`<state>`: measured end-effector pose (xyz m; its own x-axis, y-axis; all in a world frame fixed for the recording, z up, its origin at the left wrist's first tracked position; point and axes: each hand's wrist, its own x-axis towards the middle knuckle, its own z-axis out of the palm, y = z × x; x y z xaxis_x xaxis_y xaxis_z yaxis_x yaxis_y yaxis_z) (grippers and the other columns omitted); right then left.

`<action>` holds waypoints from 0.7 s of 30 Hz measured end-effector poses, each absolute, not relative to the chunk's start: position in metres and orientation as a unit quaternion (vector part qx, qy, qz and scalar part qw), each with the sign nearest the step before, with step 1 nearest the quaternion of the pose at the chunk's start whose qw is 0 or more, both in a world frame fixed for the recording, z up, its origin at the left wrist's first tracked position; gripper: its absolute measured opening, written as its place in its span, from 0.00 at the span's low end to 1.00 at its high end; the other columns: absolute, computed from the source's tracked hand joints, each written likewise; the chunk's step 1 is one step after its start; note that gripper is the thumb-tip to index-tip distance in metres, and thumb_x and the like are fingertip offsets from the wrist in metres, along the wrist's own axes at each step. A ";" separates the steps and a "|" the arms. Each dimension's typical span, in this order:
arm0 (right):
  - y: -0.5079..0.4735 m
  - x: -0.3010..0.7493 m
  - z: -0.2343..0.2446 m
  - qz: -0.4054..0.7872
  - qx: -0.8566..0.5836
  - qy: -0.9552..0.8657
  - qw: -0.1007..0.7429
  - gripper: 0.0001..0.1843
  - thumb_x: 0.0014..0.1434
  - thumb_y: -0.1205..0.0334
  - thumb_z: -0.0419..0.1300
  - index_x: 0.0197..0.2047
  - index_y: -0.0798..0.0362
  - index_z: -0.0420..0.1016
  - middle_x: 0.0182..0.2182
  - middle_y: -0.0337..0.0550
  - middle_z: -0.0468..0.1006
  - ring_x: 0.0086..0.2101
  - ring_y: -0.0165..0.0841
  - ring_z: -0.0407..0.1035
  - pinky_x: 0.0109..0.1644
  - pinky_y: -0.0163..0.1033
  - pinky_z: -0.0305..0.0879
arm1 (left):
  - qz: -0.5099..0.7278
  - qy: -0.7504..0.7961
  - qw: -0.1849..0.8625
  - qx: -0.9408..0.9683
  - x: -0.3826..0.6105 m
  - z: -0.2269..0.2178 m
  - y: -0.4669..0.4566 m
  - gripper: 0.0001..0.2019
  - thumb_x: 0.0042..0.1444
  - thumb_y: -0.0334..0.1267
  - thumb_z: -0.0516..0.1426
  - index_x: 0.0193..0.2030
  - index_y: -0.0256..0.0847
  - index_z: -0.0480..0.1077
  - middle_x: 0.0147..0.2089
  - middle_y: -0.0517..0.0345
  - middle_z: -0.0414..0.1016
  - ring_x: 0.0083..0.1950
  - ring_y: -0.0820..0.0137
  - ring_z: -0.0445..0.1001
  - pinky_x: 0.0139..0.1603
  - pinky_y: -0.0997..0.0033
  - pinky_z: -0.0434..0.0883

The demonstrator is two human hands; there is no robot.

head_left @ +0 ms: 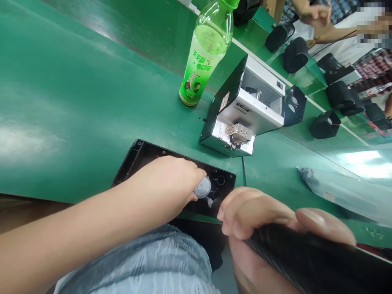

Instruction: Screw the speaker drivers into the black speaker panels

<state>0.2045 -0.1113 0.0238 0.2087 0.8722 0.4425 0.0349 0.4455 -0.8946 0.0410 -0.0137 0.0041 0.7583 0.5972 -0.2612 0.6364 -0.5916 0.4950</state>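
And there's the left hand [163, 181], half curled, fingertips right against a round silver metal disc [202, 188] sitting on a flat black plastic panel [147, 154]; just to its right, the right hand [255, 216] closes around a dark blurred bundle [306, 257].

Head-worn view, facing forward and down, close above black panel [156, 154]

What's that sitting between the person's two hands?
In the head view, a round silver disc on a black panel lies between the left hand and the right hand.
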 end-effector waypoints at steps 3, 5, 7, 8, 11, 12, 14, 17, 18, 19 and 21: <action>-0.105 0.205 0.022 0.310 -0.391 -0.542 0.676 0.19 0.72 0.69 0.51 0.48 0.45 0.83 0.25 0.37 0.78 0.23 0.35 0.73 0.31 0.47 0.72 | -0.036 0.351 0.291 0.889 0.040 0.006 -0.014 0.18 0.63 0.36 0.69 0.60 0.45 0.81 0.55 0.52 0.89 0.52 0.47 0.88 0.46 0.53 0.80; -0.104 0.207 0.020 0.328 -0.389 -0.548 0.663 0.20 0.72 0.70 0.50 0.45 0.47 0.85 0.25 0.40 0.80 0.25 0.37 0.75 0.32 0.48 0.74 | -0.032 0.355 0.290 0.888 0.040 0.008 -0.015 0.17 0.62 0.36 0.70 0.58 0.45 0.82 0.53 0.52 0.89 0.52 0.48 0.88 0.45 0.54 0.79; -0.103 0.207 0.019 0.332 -0.374 -0.545 0.673 0.22 0.72 0.69 0.51 0.49 0.46 0.87 0.25 0.39 0.81 0.24 0.37 0.74 0.30 0.48 0.73 | -0.028 0.357 0.289 0.888 0.040 0.009 -0.014 0.15 0.62 0.35 0.70 0.56 0.45 0.83 0.52 0.52 0.89 0.51 0.48 0.88 0.44 0.56 0.78; -0.103 0.205 0.018 0.323 -0.365 -0.545 0.682 0.22 0.72 0.69 0.52 0.53 0.44 0.87 0.25 0.38 0.80 0.24 0.36 0.72 0.28 0.46 0.73 | -0.028 0.358 0.289 0.888 0.040 0.009 -0.014 0.16 0.63 0.35 0.69 0.57 0.45 0.82 0.52 0.52 0.89 0.51 0.49 0.88 0.44 0.56 0.78; -0.103 0.200 0.016 0.285 -0.360 -0.541 0.705 0.23 0.72 0.68 0.54 0.60 0.40 0.85 0.27 0.36 0.80 0.23 0.35 0.70 0.27 0.45 0.72 | -0.027 0.360 0.286 0.888 0.039 0.009 -0.015 0.17 0.64 0.36 0.69 0.59 0.46 0.82 0.52 0.52 0.89 0.51 0.50 0.88 0.46 0.57 0.78; -0.102 0.198 0.014 0.279 -0.361 -0.542 0.706 0.22 0.73 0.67 0.54 0.60 0.41 0.84 0.27 0.36 0.80 0.23 0.35 0.70 0.28 0.45 0.72 | -0.024 0.359 0.284 0.889 0.039 0.008 -0.016 0.17 0.64 0.36 0.68 0.59 0.46 0.82 0.52 0.52 0.89 0.51 0.51 0.88 0.47 0.57 0.78; -0.103 0.196 0.009 0.273 -0.354 -0.539 0.714 0.21 0.74 0.63 0.54 0.61 0.43 0.84 0.27 0.37 0.81 0.23 0.35 0.71 0.28 0.46 0.74 | -0.012 0.359 0.278 0.891 0.037 0.006 -0.018 0.16 0.64 0.36 0.68 0.59 0.47 0.82 0.52 0.52 0.89 0.52 0.51 0.88 0.48 0.57 0.79; -0.105 0.196 0.000 0.260 -0.351 -0.532 0.725 0.21 0.75 0.49 0.56 0.62 0.45 0.82 0.28 0.37 0.82 0.24 0.35 0.73 0.29 0.46 0.75 | 0.007 0.355 0.271 0.894 0.033 0.004 -0.021 0.16 0.64 0.35 0.68 0.59 0.46 0.81 0.55 0.51 0.88 0.54 0.50 0.88 0.51 0.54 0.81; -0.106 0.198 0.000 0.259 -0.359 -0.526 0.727 0.23 0.75 0.42 0.58 0.63 0.45 0.82 0.29 0.37 0.82 0.24 0.35 0.74 0.29 0.46 0.76 | 0.010 0.355 0.269 0.895 0.032 0.004 -0.022 0.17 0.64 0.35 0.68 0.59 0.46 0.81 0.56 0.50 0.88 0.55 0.49 0.87 0.52 0.52 0.81; -0.106 0.200 0.002 0.270 -0.367 -0.519 0.723 0.28 0.73 0.36 0.59 0.64 0.44 0.80 0.29 0.37 0.82 0.25 0.36 0.74 0.30 0.46 0.76 | 0.011 0.355 0.268 0.896 0.031 0.004 -0.023 0.17 0.65 0.35 0.67 0.59 0.46 0.81 0.56 0.50 0.88 0.55 0.49 0.87 0.52 0.51 0.82; -0.102 0.206 0.014 0.315 -0.372 -0.501 0.715 0.34 0.70 0.29 0.59 0.67 0.42 0.78 0.28 0.37 0.82 0.24 0.36 0.74 0.29 0.46 0.76 | 0.005 0.353 0.266 0.897 0.030 0.007 -0.023 0.17 0.65 0.33 0.66 0.60 0.46 0.80 0.55 0.51 0.88 0.54 0.49 0.88 0.52 0.49 0.82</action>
<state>0.2060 -0.1021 0.0140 0.2984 0.8238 0.4820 -0.0781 0.5244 -0.8479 0.0303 -0.0229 0.0075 0.7507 0.6359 -0.1791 0.6308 -0.6094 0.4804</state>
